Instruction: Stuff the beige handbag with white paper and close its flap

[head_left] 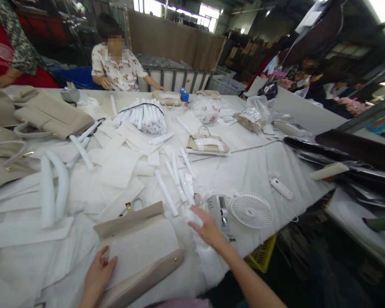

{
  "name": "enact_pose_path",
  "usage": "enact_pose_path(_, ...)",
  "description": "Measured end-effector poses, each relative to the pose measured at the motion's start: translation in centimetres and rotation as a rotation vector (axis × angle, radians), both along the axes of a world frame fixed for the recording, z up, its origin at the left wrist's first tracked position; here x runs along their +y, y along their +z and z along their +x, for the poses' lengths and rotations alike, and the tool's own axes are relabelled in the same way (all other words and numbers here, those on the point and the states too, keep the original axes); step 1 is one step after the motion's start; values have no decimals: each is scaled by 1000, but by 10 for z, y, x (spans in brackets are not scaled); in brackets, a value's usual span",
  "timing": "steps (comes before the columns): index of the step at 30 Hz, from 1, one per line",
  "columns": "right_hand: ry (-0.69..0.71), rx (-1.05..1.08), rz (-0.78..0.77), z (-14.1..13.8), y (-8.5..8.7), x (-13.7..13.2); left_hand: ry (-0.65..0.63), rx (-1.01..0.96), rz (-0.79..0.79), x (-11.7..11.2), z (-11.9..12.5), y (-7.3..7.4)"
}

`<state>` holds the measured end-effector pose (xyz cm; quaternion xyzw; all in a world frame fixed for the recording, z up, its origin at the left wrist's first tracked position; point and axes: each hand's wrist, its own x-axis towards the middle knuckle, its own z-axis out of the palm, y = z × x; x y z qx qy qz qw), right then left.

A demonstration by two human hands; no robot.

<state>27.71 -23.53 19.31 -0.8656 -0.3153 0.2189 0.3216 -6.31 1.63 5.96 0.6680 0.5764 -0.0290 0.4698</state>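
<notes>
A beige handbag [141, 256] lies on its side in front of me, with a flat white sheet [144, 244] over its face. My left hand [99, 271] is closed at the bag's left edge, thumb on the white sheet and fingers curled by the bag. Over to the right, my right hand [208, 229] pinches some thin white wrapping [196, 217], just left of a grey tape dispenser [220, 214]. More translucent wrapping [208, 261] hangs below that hand toward the table's front edge. White foam tubes [166, 192] lie just beyond the bag.
A white fan [252, 209] stands right of the dispenser, near a white power strip [281, 188]. White sheets [115, 164] and thick tubes [48, 188] cover the left. Other beige bags [54, 113] and a tube bundle [143, 117] sit farther back. A co-worker [118, 64] is across the table [253, 164].
</notes>
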Motion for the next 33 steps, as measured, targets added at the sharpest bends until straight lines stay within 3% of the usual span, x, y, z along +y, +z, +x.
enact_pose_path(3,-274,-413,-62,84,18,-68,-35,30,44,0,-2,-6)
enact_pose_path(5,-406,-545,-301,138,27,-117,-60,59,82,-1,-1,-7)
enact_pose_path(7,-484,-514,-496,176,28,-155,-84,72,110,-1,0,-6)
enact_pose_path(9,-438,-348,-534,195,21,-177,-102,75,129,-2,0,-5)
enact_pose_path(12,-328,-194,-420,198,5,-187,-102,72,144,-4,-1,-4)
enact_pose_path(17,-360,-359,-367,181,-11,-191,-89,76,121,-6,0,-4)
enact_pose_path(22,-345,-465,-322,174,-17,-197,-87,70,144,-6,2,-3)
enact_pose_path(33,-375,-408,-359,180,-17,-195,-77,36,168,-8,-1,-6)
